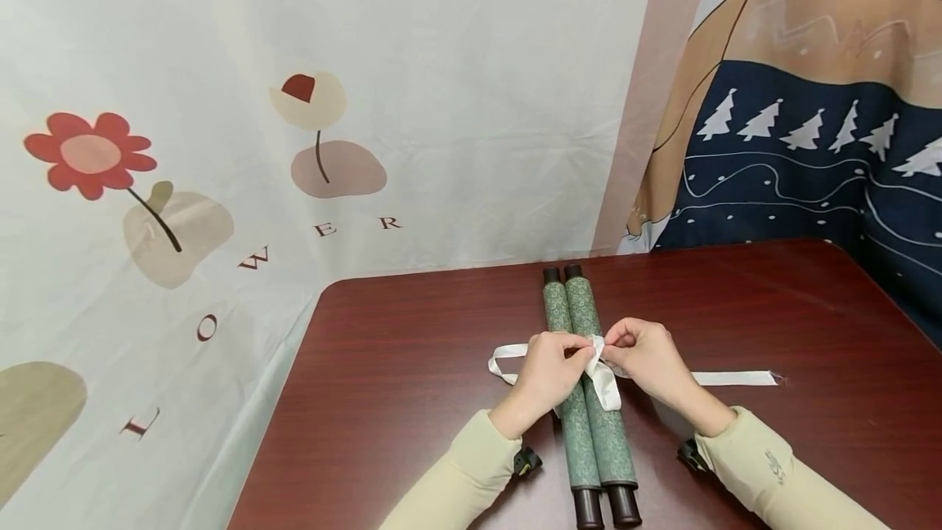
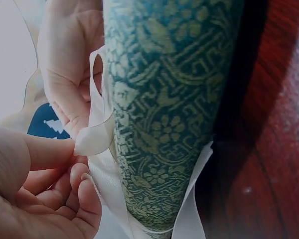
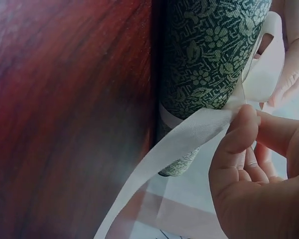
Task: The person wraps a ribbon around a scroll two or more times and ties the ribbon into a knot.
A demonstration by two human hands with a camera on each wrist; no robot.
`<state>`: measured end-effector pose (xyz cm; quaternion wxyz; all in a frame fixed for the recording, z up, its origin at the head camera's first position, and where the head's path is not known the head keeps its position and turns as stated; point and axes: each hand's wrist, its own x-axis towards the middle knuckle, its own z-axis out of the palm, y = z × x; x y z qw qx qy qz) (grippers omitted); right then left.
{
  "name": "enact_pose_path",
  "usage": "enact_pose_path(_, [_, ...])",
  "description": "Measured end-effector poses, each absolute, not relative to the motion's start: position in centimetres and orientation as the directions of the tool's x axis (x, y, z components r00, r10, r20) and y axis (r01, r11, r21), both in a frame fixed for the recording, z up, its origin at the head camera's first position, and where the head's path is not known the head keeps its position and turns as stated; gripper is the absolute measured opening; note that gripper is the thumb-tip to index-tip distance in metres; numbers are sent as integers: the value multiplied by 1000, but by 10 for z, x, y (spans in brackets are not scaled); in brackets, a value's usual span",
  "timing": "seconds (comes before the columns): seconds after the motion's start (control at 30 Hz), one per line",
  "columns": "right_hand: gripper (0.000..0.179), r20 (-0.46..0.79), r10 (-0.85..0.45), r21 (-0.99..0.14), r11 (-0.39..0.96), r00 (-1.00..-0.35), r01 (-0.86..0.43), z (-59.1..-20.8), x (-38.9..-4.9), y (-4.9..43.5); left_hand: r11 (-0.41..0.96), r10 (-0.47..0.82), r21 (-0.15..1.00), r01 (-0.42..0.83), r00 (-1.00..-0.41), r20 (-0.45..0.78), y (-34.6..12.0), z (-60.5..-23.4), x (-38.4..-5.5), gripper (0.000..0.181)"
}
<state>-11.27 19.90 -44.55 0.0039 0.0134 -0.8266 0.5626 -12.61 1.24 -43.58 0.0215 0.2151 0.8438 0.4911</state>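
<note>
Two green patterned scrolls (image 1: 610, 440) with dark end knobs lie side by side on the table. A white ribbon (image 1: 606, 391) wraps round them near the middle, with a loop on top and another loop out to the left. My left hand (image 1: 548, 370) pinches the ribbon over the scrolls; the left wrist view shows thumb and finger on a fold of ribbon (image 2: 94, 139). From the other side, my right hand (image 1: 651, 358) pinches the ribbon too. In the right wrist view a long ribbon tail (image 3: 164, 154) runs down from those fingertips.
The dark red table (image 1: 405, 399) carries the scrolls, and the frayed ribbon end (image 1: 736, 379) lies on it at right. Behind stands a printed cloth (image 1: 471, 105) with flowers and letters. A navy tree-patterned cloth (image 1: 795, 186) hangs at right.
</note>
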Motion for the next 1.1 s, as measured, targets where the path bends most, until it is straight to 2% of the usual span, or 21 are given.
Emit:
enact_pose_path(0.23, [7, -2, -65, -950, 311, -998, -18, -447, -114, 199, 452, 400, 803, 389, -893, 207, 13, -439, -123, 15])
enact_pose_path(0.37, [13, -6, -100, -947, 319, -995, -26, -444, -115, 201, 468, 413, 780, 416, -883, 223, 13, -440, -122, 14])
enact_pose_path(0.73, [19, 146, -193, -783, 577, -970, -232, -441, -123, 209, 525, 475, 671, 524, -834, 280, 14, -444, -120, 13])
enact_pose_path(0.9, [19, 203, -274, -708, 622, -940, -334, -440, -126, 210, 531, 488, 651, 542, -824, 288, 13, -446, -118, 13])
enact_pose_path(1.1, [16, 215, -351, -652, 643, -911, -402, -437, -131, 209, 519, 509, 639, 568, -806, 302, 14, -445, -118, 14])
